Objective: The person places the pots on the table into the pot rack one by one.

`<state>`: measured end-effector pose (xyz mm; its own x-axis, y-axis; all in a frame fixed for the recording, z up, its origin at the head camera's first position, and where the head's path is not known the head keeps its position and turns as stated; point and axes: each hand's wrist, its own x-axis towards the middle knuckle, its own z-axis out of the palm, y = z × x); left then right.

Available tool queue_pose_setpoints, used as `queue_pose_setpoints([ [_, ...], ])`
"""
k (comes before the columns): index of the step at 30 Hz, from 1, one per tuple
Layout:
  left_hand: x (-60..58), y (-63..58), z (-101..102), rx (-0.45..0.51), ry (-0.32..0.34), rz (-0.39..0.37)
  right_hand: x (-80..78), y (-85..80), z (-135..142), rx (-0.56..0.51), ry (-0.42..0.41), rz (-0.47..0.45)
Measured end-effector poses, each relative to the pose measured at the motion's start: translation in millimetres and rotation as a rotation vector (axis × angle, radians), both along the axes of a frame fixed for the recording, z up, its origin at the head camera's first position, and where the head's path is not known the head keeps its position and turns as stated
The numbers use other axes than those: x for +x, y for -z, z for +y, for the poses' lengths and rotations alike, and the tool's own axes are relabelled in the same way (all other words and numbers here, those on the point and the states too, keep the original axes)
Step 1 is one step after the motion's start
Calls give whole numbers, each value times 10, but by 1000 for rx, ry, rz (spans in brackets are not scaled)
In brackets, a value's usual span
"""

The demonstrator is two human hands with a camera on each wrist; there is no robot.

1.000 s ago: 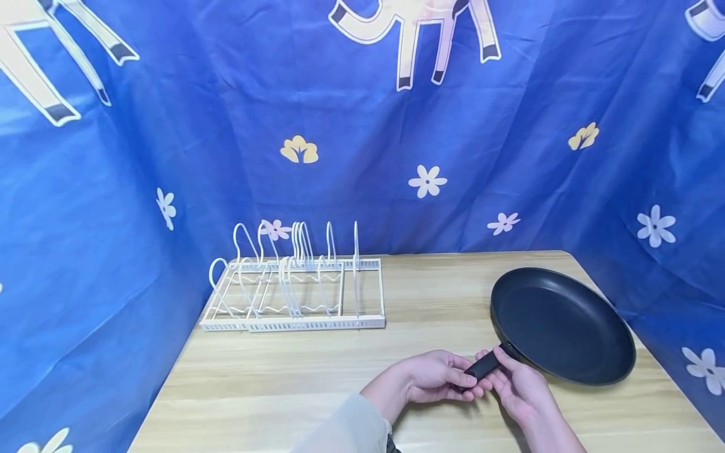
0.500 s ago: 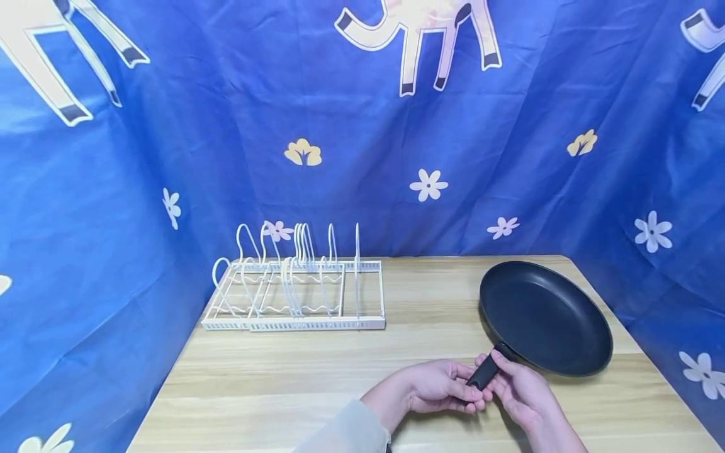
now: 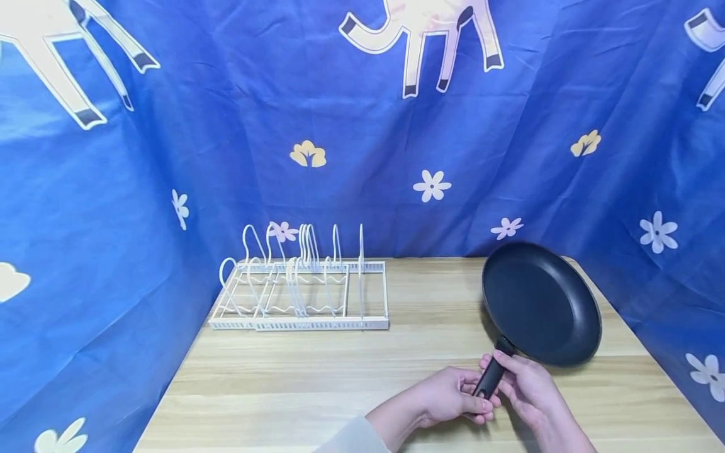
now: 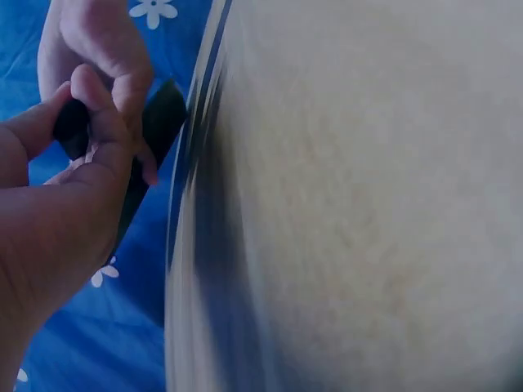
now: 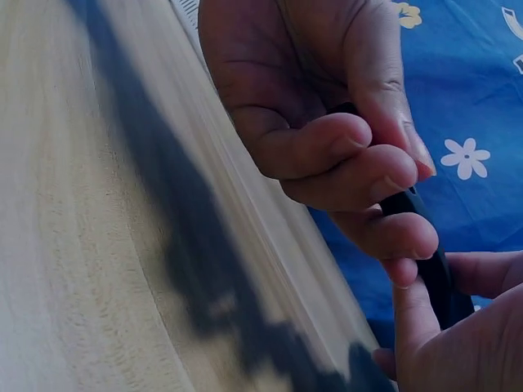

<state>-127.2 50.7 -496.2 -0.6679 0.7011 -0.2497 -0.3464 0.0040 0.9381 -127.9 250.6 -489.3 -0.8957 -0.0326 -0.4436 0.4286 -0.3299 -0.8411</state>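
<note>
A black frying pan [image 3: 540, 302] is tilted over the right side of the table, its inner face turned toward the head camera. My left hand [image 3: 453, 397] grips the end of its black handle [image 3: 490, 377], thumb along the top and fingers curled beneath. Closer to the pan's body, my right hand [image 3: 529, 387] pinches the same handle between thumb and fingers. In the left wrist view the handle's end [image 4: 72, 126] shows between the left thumb and fingers. The right wrist view has the left fingers curled at the handle [image 5: 437, 278], with the right thumb and fingers on either side of it.
A white wire rack [image 3: 323, 324] with upright loops stands at the back left of the wooden table [image 3: 272, 384]. Blue patterned cloth [image 3: 362, 126] hangs round the back and both sides, close behind the pan and the rack.
The pan has swung leftward and its far edge has risen, so it stands more steeply tilted. The handle now points more nearly toward me. Both hands keep their hold.
</note>
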Motion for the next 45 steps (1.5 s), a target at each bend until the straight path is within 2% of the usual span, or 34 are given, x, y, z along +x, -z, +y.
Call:
queue_pose_setpoints([
  [6,105,-65,36,-30,-70,49,-24,-45,-40,-3,-6,7],
  [12,184,-94,52,-132,-142,153,-20,-71,-54,15,-28,39],
  [16,214,-120,28,-171,-151,221,-22,-97,-37,15,-69,79],
  [19,205,-133,-16,-144,-138,216,-26,-123,-14,-3,-123,127],
  [23,176,-143,-93,-83,-93,199,-20,-157,8,-53,-189,183],
  [28,133,-171,-194,-23,7,171,14,-187,-6,-121,-256,249],
  [32,101,-162,-259,73,80,73,29,-214,-38,-159,-326,308],
  [36,71,-113,-321,165,153,-36,33,-229,-102,-146,-373,364],
  [41,50,-70,-405,197,231,-86,35,-251,-190,-116,-412,434],
  [45,65,-58,-464,207,249,-94,38,-265,-244,-154,-454,474],
])
